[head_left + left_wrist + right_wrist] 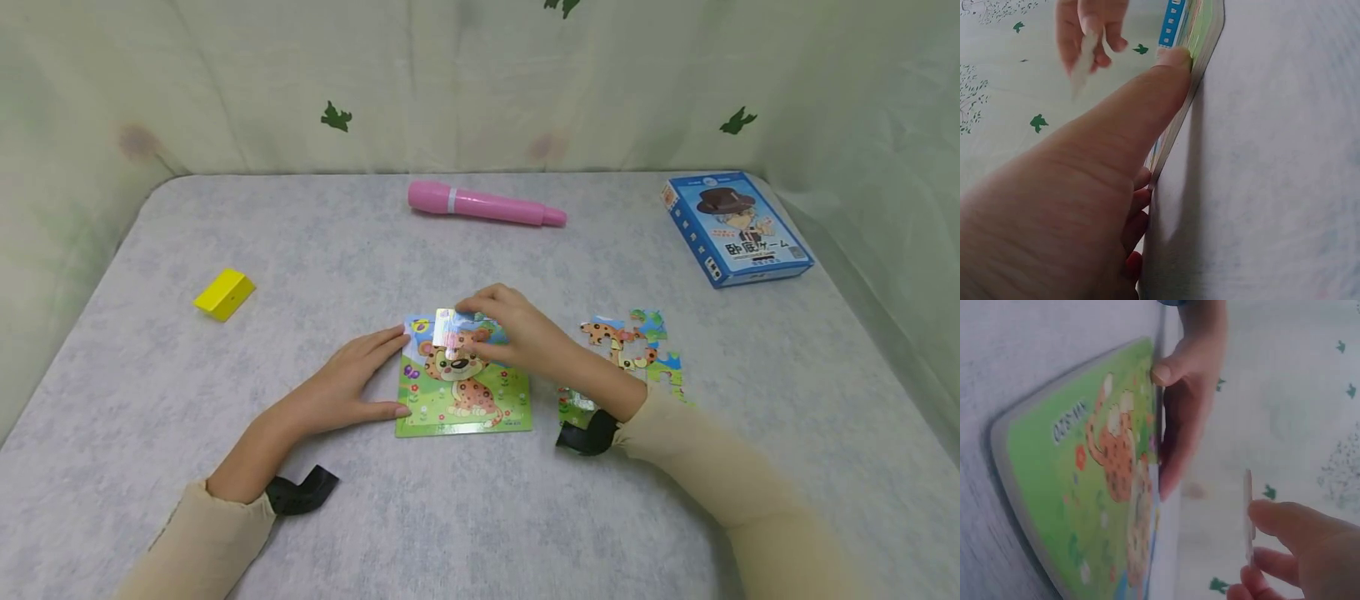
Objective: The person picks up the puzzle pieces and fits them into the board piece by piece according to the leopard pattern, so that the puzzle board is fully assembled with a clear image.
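A jigsaw board (465, 417) with a spotted cub on a green meadow lies flat on the table, in the middle of the head view. My left hand (348, 379) rests at its left side, thumb on the front part of the edge and fingers at the back corner. Above the back part of the board, my right hand (521, 333) pinches a glossy puzzle piece (445, 330) between thumb and fingers. In the right wrist view the piece (1248, 515) appears edge-on, apart from the board (1041, 487). Partly behind my right forearm lie several loose puzzle pieces (615, 333).
Towards the back lies a pink cylinder-shaped thing (495, 207) with a white band. A blue game box (738, 229) with a hatted cartoon figure stands at back right. On the left is a yellow block (225, 294). A pale curtain (465, 92) hangs behind the table.
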### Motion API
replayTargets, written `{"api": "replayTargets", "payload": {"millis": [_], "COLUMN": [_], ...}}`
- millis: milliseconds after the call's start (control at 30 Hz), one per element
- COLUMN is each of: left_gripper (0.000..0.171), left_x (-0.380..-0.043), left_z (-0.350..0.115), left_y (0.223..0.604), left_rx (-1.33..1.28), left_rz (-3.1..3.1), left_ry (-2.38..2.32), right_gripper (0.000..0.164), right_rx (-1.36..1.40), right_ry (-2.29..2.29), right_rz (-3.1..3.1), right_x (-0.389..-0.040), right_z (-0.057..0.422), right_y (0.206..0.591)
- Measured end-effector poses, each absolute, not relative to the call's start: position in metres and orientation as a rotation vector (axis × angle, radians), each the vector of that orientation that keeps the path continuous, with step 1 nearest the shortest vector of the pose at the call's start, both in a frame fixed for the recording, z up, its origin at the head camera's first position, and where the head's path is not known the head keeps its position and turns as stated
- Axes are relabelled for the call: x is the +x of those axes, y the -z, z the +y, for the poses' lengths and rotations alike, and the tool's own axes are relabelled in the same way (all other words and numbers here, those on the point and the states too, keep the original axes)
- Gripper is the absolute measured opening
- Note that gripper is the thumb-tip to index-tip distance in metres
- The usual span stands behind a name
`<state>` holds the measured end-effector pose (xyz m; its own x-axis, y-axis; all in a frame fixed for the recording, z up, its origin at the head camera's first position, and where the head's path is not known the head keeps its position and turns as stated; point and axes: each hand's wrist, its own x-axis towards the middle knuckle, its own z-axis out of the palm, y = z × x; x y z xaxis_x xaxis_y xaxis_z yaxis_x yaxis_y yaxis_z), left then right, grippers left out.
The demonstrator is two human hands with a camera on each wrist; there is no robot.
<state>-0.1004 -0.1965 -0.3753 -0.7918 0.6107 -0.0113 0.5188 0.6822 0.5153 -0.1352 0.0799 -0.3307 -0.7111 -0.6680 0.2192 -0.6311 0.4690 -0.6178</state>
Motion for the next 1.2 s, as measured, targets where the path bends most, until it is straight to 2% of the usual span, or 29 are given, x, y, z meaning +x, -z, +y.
{"api": "replayTargets", "payload": {"millis": [500, 1000, 1200], "left_gripper": [0.094, 0.093, 0.094], "left_x": [-0.103, -0.110, -0.111], "left_z": [-0.192, -0.187, -0.186], "left_y": [0.367, 0.356, 0.354], "left_rx": [0.880, 0.884, 0.867], "left_rz": [2.673, 2.656, 2.650], "left_ry": [-0.711, -0.554, -0.521], "right_gripper": [0.043, 0.041, 0.045], "right_rx": [-1.016, -1.057, -0.995], "right_ry": [0.865, 0.799, 0.807], "right_rz": [2.694, 2.774, 2.749], "right_x": [-0.150, -0.152, -0.150], "right_z": [0.047, 0.042, 0.042], "right_y": [0.370, 0.374, 0.372]}}
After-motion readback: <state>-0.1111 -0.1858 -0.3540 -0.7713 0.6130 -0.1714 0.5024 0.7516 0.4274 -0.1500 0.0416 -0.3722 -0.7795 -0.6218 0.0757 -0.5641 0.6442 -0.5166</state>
